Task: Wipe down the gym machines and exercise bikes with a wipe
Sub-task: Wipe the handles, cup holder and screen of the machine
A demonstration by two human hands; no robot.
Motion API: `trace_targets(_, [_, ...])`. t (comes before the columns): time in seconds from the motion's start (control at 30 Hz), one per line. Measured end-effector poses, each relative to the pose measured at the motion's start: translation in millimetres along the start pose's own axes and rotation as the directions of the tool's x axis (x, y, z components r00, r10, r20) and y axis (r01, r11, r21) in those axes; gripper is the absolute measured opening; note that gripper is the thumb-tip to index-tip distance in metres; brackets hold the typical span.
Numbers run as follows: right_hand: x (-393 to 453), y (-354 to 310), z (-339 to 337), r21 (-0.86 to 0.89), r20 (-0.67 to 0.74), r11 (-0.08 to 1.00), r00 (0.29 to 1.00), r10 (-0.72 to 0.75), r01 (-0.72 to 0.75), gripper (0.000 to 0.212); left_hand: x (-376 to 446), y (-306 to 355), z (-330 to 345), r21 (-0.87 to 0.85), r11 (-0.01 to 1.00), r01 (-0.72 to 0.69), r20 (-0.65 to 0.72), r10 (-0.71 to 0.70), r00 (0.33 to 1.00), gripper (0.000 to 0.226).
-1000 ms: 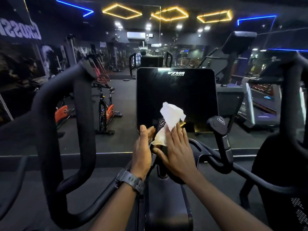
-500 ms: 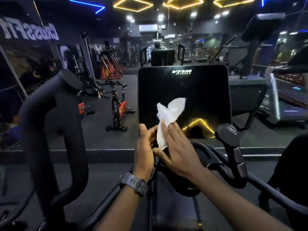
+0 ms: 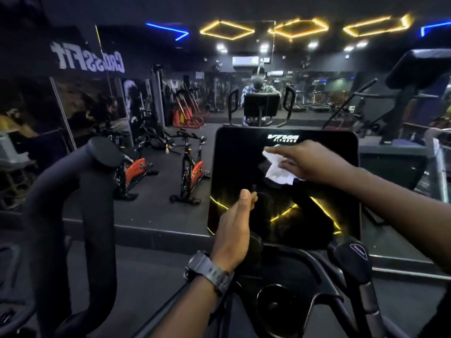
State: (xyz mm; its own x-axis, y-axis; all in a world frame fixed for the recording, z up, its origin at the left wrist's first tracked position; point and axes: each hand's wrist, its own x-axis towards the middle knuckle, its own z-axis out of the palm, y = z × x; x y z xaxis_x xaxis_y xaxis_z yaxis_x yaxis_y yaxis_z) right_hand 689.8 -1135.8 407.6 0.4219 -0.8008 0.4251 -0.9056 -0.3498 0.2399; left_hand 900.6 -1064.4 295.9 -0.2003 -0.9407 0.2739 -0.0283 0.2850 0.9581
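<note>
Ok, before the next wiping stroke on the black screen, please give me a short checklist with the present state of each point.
1. White wipe lies on the screen: ok.
2. Right hand presses the wipe with flat fingers: ok.
3. Left hand steadies the screen at its lower left part: ok, though contact is hard to see.
4. Lower half of the screen free for the stroke: not ok, the left hand is in the path.
5. Wipe is moist enough: cannot tell.
6. Upper area near the VIVA logo already clean: cannot tell.
</note>
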Motion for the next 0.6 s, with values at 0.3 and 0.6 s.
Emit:
trace_targets(0.3, [96.2, -8.6, 81.7, -0.171, -0.025, 0.966, 0.98, -0.199, 0.192, 0.063, 2.2, -8.4, 7.6, 0.335, 0.939, -0.073, -0.019, 0.085, 0.996, 0.099])
trace_targets(0.6, [121.9, 7.4, 91.6, -0.158, -0.018, 0.927, 0.938, -0.347, 0.34, 0.081, 1.2, -14.3, 8.3, 0.283, 0.957, -0.063, -0.016, 0.07, 0.997, 0.092])
